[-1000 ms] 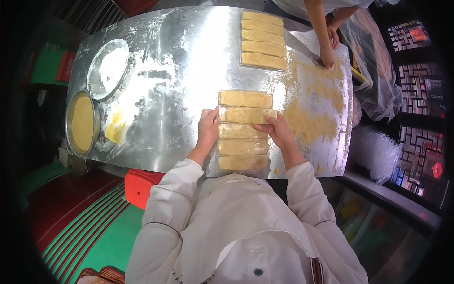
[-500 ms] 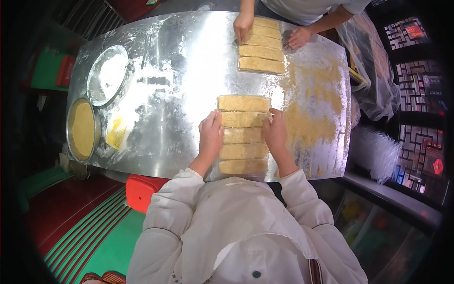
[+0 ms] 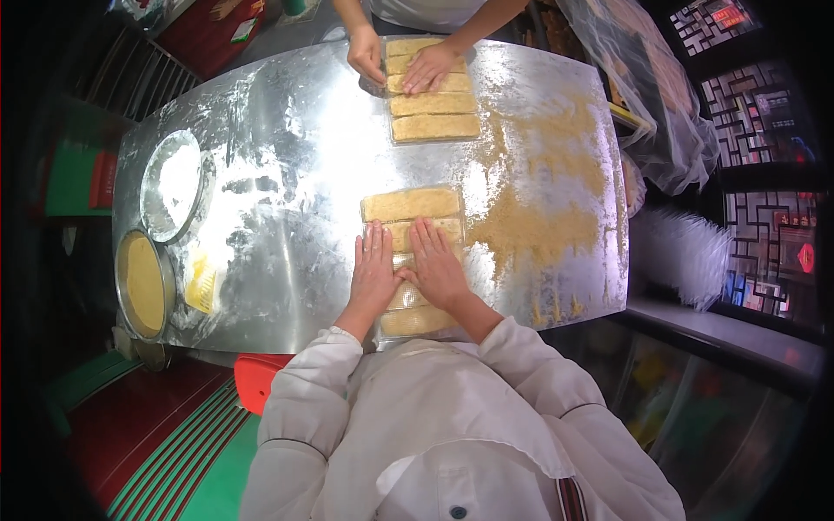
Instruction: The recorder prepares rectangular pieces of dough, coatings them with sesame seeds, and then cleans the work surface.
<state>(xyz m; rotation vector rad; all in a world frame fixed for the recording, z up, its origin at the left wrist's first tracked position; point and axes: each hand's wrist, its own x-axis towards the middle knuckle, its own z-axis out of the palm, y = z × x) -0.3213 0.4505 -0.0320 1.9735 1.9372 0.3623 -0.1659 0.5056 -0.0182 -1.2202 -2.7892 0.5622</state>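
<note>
Before me on the metal table lies a row of several yellowish, crumb-coated strips (image 3: 411, 205), apparently dough or cake. Clear ribbed plastic (image 3: 407, 298) shows around and over part of the row; whether it is a tray, a lid or both I cannot tell. My left hand (image 3: 373, 271) lies flat on the left half of the row, fingers pointing away from me. Beside it my right hand (image 3: 437, 267) is flat too, its fingertips on the second strip from the far end. The two thumbs meet in the middle. Neither hand grasps anything.
Across the metal table (image 3: 300, 286), a person's hands (image 3: 430, 66) work at a similar row of strips (image 3: 434, 128). At left stand a bowl of white powder (image 3: 171, 184), a round pan of yellow crumbs (image 3: 144, 285) and a yellow-white packet (image 3: 201, 280). Loose crumbs (image 3: 539, 221) cover the right side.
My hands have moved from the row's two side edges inward and now lie flat on top. The other person's right-side hand has come onto their strips. The view has shifted slightly.
</note>
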